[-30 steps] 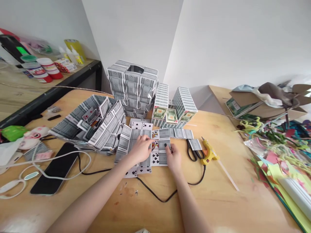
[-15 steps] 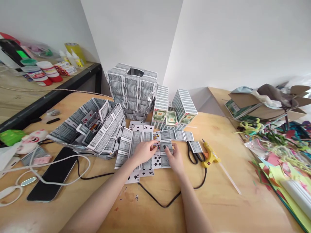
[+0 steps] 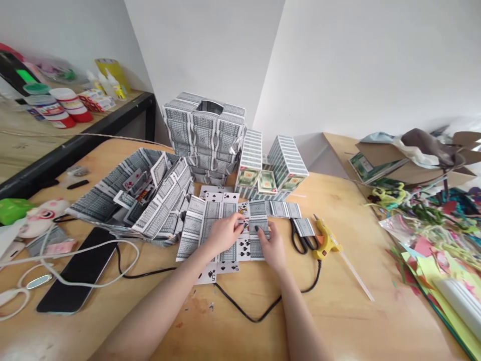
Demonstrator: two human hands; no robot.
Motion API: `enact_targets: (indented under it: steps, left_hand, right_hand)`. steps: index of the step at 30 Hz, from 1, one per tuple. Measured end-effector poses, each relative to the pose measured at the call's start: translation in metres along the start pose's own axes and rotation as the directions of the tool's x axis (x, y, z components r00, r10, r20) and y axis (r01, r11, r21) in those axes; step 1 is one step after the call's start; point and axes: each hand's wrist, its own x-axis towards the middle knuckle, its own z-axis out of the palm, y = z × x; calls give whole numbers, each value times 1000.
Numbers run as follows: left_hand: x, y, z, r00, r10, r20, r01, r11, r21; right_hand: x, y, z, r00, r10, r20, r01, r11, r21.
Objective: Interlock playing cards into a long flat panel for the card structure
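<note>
Left hand (image 3: 222, 233) pressing flat on card sheet (image 3: 225, 225) lying at bench (image 3: 338, 311) centre, fingers loosely curled, gripping nothing. Right hand (image 3: 271, 244) at 3 o'clock, fingertips pinning sheet edge. Scissors (image 3: 299, 234), glue gun (image 3: 325, 238) lying further right.

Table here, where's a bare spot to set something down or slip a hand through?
Bare table lies between the glue gun and paper scraps, and in front past the black cord. Crowded: the card sheet under both hands, the phone and cables at left.
</note>
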Motion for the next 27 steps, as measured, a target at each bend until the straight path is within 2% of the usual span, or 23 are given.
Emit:
enact_targets:
  steps: [4,10,17,27]
  left_hand:
    - [1,-1,2,1000,-8,-16,7,1000,-3]
    - [1,-1,3,1000,16,-15,-17,1000,-25]
    - [1,0,2,1000,9,-13,-10,1000,-22]
    - [1,3,0,1000,-17,-1,17,1000,-19]
  right_hand:
    - [0,4,-1,1000,-6,0,6,1000,-4]
    - [3,10,-4,997,48,53,-48,999,13]
    - [5,11,-20,1000,19,-14,-20,997,-78]
    - [3,16,-12,998,49,36,-48,999,-17]
